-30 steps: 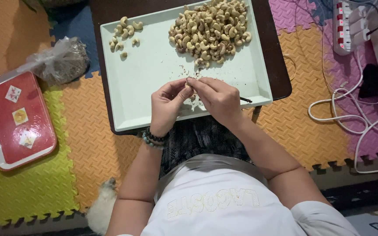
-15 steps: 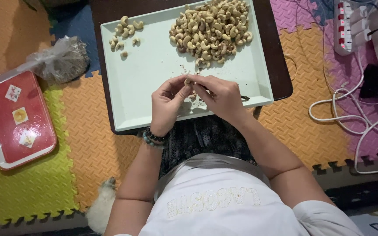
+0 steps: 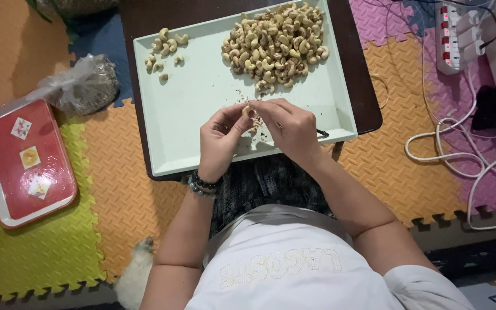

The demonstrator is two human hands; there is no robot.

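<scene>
A pale green tray [image 3: 196, 109] lies on a dark low table [image 3: 363, 86]. A big heap of cashew nuts [image 3: 274, 46] fills its far right part. A small group of cashews [image 3: 165, 46] lies at its far left. My left hand [image 3: 219, 140] and my right hand [image 3: 291, 129] meet over the tray's near middle, both pinching one cashew nut [image 3: 248, 110] between the fingertips. My right hand also holds a thin dark tool [image 3: 321, 133] that sticks out to the right. Brown skin flakes [image 3: 259, 129] lie on the tray under my hands.
A red tray with small cards [image 3: 27, 163] lies on the foam floor mats at the left. A clear plastic bag [image 3: 81, 86] sits beside it. A power strip [image 3: 452, 37] and white cables [image 3: 460, 161] lie at the right. Something white and furry [image 3: 136, 272] rests by my left elbow.
My two hands have stayed together over the tray's near middle, fingers shifting slightly around the nut. Nothing else has moved.
</scene>
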